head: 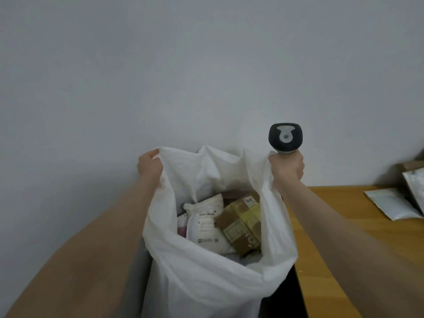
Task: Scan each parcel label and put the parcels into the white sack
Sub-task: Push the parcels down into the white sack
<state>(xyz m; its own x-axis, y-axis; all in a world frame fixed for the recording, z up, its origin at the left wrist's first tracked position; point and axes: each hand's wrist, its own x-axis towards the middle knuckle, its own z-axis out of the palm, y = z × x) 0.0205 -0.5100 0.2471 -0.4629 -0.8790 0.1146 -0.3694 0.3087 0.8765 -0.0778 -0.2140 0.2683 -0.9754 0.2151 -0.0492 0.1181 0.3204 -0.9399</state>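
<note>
**Q:** Which items take up the largest areas of the frame?
**A:** The upper half is filled by a plain wall (206,65). Below it, from centre to bottom edge, the white sack (206,283) is held open with its mouth upward. A wooden table (344,198) is seen at the right, just beside the sack.

**Q:** What is contained in the sack?
**A:** Two parcels are seen inside, side by side and touching. A white mailer (206,226) lies at the left with its label facing up, and a brown box (241,223) with yellow tape lies at the right. Whatever lies beneath them is mostly hidden. Grey pouches (390,206) are laid on the table at the far right, well apart from the sack.

**Q:** How are the hands engaged?
**A:** The sack's left rim is gripped by the left hand (149,165), with the fingers curled round the fabric. The handle of the scanner (285,137) is clasped in the right hand (286,167), with the scanner head upright above the fist. The sack's right rim is drawn up against that hand.
</note>
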